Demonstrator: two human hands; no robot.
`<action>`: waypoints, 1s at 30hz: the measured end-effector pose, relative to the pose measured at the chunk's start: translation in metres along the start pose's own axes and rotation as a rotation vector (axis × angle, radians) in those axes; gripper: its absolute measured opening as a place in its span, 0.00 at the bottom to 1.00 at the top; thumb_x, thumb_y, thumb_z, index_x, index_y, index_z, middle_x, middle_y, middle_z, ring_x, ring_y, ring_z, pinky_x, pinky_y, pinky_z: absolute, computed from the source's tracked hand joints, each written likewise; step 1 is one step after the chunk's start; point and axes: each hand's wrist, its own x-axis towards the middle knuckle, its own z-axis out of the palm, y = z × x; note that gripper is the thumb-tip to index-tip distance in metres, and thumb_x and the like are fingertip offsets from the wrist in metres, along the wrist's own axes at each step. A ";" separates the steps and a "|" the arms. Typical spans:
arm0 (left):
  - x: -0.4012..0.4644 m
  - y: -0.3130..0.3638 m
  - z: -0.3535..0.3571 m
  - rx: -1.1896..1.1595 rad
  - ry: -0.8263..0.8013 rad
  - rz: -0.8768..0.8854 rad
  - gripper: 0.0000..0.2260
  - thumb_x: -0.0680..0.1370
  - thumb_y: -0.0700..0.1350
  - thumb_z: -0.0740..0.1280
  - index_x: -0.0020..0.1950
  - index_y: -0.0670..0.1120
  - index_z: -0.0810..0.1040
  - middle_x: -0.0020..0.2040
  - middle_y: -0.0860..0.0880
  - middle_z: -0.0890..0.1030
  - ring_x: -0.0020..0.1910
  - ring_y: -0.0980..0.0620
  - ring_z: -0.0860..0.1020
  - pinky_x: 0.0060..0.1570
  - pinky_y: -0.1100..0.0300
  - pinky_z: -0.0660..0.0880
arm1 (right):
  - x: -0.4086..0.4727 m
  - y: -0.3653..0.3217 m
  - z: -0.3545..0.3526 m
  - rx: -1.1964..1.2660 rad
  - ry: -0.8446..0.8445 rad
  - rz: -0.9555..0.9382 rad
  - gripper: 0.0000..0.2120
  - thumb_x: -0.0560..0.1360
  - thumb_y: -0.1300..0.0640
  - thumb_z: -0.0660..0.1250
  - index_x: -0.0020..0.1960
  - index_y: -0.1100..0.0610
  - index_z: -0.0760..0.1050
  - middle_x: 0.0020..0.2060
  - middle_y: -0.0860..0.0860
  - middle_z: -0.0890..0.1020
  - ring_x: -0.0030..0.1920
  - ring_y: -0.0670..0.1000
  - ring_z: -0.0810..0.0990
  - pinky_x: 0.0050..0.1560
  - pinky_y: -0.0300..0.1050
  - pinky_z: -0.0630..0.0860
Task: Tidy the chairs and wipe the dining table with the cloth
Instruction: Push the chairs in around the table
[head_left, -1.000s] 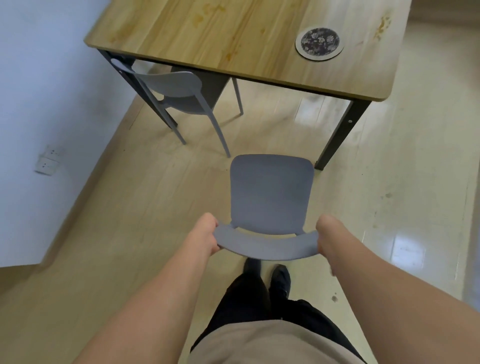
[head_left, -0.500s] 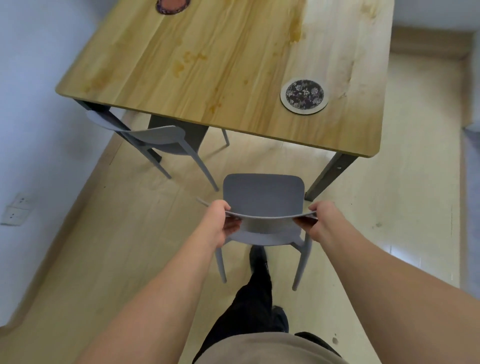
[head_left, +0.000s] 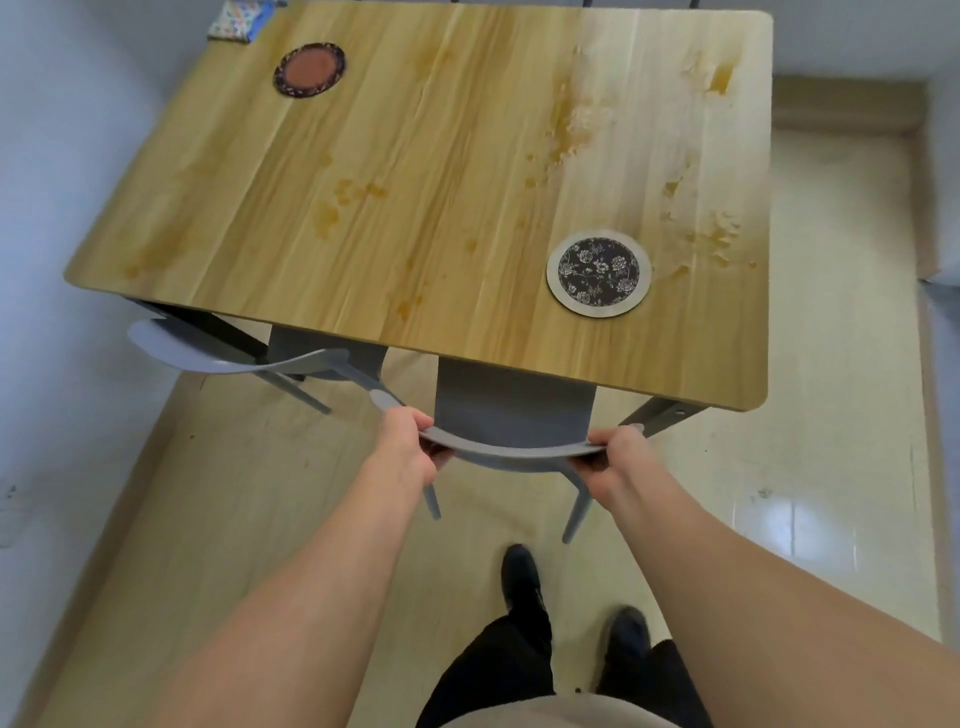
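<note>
The grey chair (head_left: 511, 410) stands at the near edge of the dining table (head_left: 415, 208), its seat partly under the top. The left hand (head_left: 408, 441) and right hand (head_left: 615, 460) each grip an end of its curved backrest. A second chair (head_left: 234, 353) is tucked in to the left. 2 coasters (head_left: 598, 271) and yellow stains mark the wood; a folded cloth (head_left: 240, 20) lies at the far left corner.

Second chair (head_left: 244, 358) close left (tucked under table (head_left: 415, 182)); floor (head_left: 779, 493) open right.
</note>
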 end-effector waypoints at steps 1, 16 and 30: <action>0.006 0.002 0.004 -0.020 -0.002 -0.002 0.05 0.75 0.33 0.55 0.43 0.39 0.69 0.46 0.41 0.74 0.43 0.42 0.75 0.55 0.46 0.76 | 0.004 -0.002 0.003 0.021 -0.014 0.016 0.17 0.75 0.72 0.59 0.64 0.67 0.69 0.60 0.62 0.76 0.56 0.62 0.78 0.55 0.57 0.78; 0.065 -0.046 0.074 -0.258 0.089 0.129 0.13 0.81 0.36 0.57 0.66 0.39 0.71 0.52 0.41 0.80 0.51 0.44 0.79 0.55 0.50 0.76 | 0.077 -0.067 -0.006 -0.468 -0.173 0.230 0.12 0.80 0.67 0.57 0.63 0.68 0.69 0.57 0.62 0.77 0.48 0.57 0.80 0.48 0.50 0.78; -0.089 -0.074 0.240 0.921 0.389 0.710 0.25 0.79 0.46 0.56 0.76 0.46 0.60 0.75 0.46 0.64 0.70 0.44 0.67 0.68 0.44 0.67 | 0.009 -0.268 -0.063 -1.424 -0.386 -0.487 0.20 0.76 0.61 0.58 0.67 0.64 0.70 0.37 0.53 0.74 0.35 0.52 0.73 0.32 0.42 0.71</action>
